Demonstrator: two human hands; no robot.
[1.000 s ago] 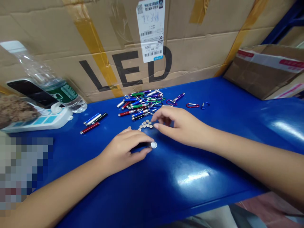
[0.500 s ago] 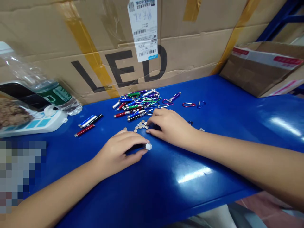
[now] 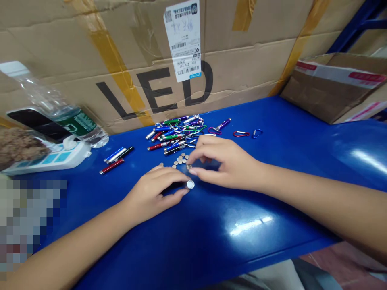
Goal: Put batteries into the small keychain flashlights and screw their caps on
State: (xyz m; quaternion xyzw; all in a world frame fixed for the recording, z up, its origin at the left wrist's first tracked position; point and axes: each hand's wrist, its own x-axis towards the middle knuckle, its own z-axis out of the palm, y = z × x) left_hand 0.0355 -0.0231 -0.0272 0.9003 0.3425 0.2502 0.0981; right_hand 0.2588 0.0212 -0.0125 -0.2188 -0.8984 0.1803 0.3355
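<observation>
My left hand (image 3: 157, 186) is closed around a small metal tube (image 3: 190, 184), whose round, pale end faces me; the rest of it is hidden in the fingers. Between thumb and forefinger, my right hand (image 3: 222, 161) pinches a button cell (image 3: 189, 166), just above and apart from the tube's end. Several loose button cells (image 3: 180, 160) lie on the blue table beyond both hands. Behind them is a pile of small metal flashlights (image 3: 173, 137) in red, green, blue, black and purple, many with carabiner clips.
Several metal tubes (image 3: 111, 166) lie to the left. A water bottle (image 3: 72, 119), a phone (image 3: 38, 121) and a power strip (image 3: 69, 154) are at the back left. Two carabiners (image 3: 241, 133) lie right of the pile. Cardboard boxes (image 3: 242, 60) line the back; an open one (image 3: 320, 94) stands right.
My right hand has picked up a button cell from the loose ones and moved nearer the tube. My left hand still holds the tube in about the same place.
</observation>
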